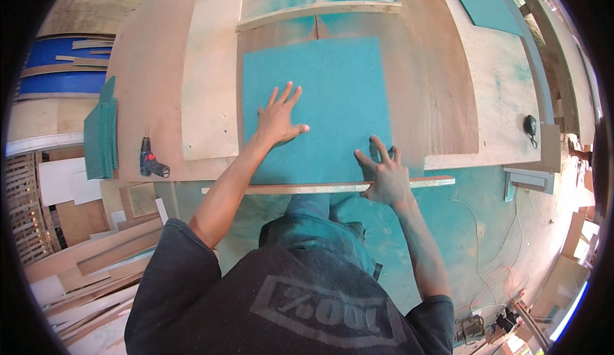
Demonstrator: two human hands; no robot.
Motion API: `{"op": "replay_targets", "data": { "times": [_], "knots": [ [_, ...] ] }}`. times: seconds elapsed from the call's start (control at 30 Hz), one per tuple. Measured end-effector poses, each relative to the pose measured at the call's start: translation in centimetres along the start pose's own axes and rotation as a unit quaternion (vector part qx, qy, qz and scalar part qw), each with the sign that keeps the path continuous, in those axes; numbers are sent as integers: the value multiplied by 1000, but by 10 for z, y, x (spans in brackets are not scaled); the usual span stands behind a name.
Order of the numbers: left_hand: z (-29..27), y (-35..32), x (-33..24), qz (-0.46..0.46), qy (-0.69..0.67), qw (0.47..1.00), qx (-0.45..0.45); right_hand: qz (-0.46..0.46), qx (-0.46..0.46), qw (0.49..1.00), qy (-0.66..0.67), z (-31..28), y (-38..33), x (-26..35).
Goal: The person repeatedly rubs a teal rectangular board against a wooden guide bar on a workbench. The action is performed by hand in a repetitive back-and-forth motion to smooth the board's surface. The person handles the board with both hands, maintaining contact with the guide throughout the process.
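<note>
Teal covers the rectangular panel, which lies flat on a plywood worktop in front of the person. Spread wide, the left hand rests over the panel's left half, its fingers apart and holding nothing. At the panel's near right corner is the right hand, fingers parted and bent over the corner; whether it pinches anything cannot be told. Along the panel's near edge runs a narrow wooden strip, extending past both corners, the right hand overlapping it. Beyond the panel's far edge lies a wooden batten. Just left of the panel is a pale plywood sheet, and farther left a dark power drill. Well to the panel's right, a small black object sits on a pale board.
</note>
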State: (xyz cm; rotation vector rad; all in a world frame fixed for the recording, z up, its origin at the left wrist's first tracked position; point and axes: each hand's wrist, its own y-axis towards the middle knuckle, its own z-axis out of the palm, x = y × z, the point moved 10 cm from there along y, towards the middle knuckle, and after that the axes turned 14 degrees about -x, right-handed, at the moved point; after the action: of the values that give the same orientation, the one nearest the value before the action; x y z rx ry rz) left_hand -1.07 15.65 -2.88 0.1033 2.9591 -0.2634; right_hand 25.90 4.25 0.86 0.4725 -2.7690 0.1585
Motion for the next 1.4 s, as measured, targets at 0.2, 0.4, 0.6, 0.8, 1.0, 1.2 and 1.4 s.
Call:
{"op": "replay_targets", "data": {
  "times": [0.2, 0.4, 0.6, 0.8, 1.0, 1.2, 1.4],
  "knots": [
    [-7, 78, 20, 18, 12, 1000, -18, -22, -3, 1000, -6, -5, 76, -11],
    [-16, 161, 41, 41, 29, 998, -37, -24, 4, 1000, -9, -17, 153, -25],
    [-28, 255, 61, 50, 54, 997, -15, -4, 31, 999, -24, -21, 240, -44],
    [-41, 343, 82, 67, 38, 997, 1, -4, 29, 999, -46, -24, 323, -63],
    [-54, 407, 97, 51, 39, 998, 3, 22, 55, 997, -48, -31, 386, -76],
    [-63, 466, 94, 37, 46, 998, 3, 42, 68, 995, -54, -34, 444, -97],
    [-59, 508, 128, 26, 51, 998, -34, 72, 44, 996, -37, -32, 478, -101]
  ]
}}
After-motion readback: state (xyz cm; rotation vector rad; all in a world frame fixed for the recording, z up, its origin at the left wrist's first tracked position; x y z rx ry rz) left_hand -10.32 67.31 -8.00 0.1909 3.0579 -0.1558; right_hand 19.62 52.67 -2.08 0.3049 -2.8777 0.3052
